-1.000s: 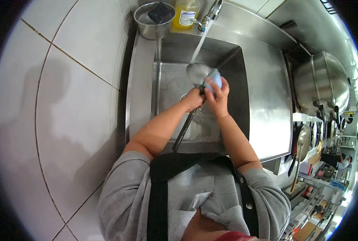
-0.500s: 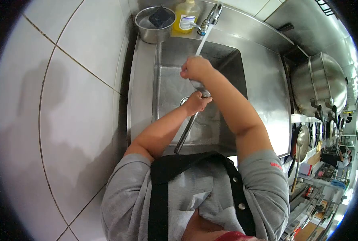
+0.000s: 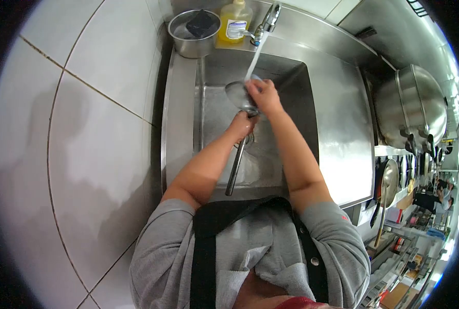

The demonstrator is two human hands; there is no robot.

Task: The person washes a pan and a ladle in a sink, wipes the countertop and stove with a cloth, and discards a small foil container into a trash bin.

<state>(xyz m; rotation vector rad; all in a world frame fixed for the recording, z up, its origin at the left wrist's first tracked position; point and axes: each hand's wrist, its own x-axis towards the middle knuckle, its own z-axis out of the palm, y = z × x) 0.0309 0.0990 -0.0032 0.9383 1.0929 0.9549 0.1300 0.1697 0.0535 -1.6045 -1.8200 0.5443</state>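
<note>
A metal ladle (image 3: 235, 96) is tilted over the sink, its bowl toward the tap and its long handle slanting down toward me. My left hand (image 3: 241, 126) is closed around the handle just below the bowl. My right hand (image 3: 265, 97) is at the bowl's right rim, thumb and fingers bent around the edge. Something pale bluish shows by its fingertips; I cannot make out whether it is a cloth, a sponge or splashing water. From the tap (image 3: 272, 19), a stream of water (image 3: 255, 61) falls to the right hand and the bowl's rim.
Around the work is a steel sink (image 3: 204, 121). Behind it stand a steel pot (image 3: 194, 49) with a dark pad on it and a yellow soap bottle (image 3: 234, 23). A large steel pot (image 3: 412, 110) and hanging pans (image 3: 389, 183) are at right. A person (image 3: 434, 201) stands far off.
My right hand has moved from across the ladle's bowl to its right rim, uncovering the bowl. My left hand and the ladle have shifted slightly left, the handle now steeper.
</note>
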